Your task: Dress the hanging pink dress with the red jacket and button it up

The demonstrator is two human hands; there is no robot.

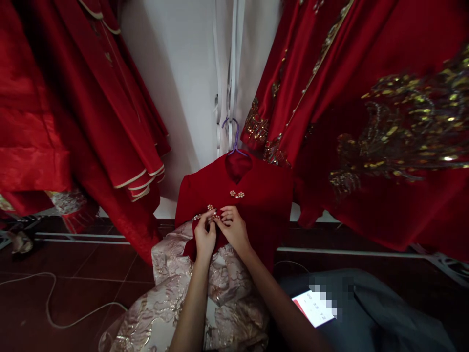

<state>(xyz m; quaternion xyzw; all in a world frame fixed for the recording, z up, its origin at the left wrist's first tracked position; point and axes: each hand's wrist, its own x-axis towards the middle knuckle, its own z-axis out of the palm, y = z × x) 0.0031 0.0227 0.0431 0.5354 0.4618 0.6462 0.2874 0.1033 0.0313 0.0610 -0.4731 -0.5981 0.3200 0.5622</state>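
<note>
A red garment with a notched neckline hangs from a purple hanger in front of me. A beaded ornament with a pearly shine sits just below its neckline. Lower on the front, my left hand and my right hand meet at another beaded fastener. Fingers of both hands are bent and pinched close together on it, partly hiding it. Below my wrists spreads a pale pink and gold brocade fabric, its folds reaching across my lap.
Red garments with cream piping hang at the left. On the right are red garments with gold sequins. A lit phone lies on dark grey cloth. A white cable runs over the tiled floor.
</note>
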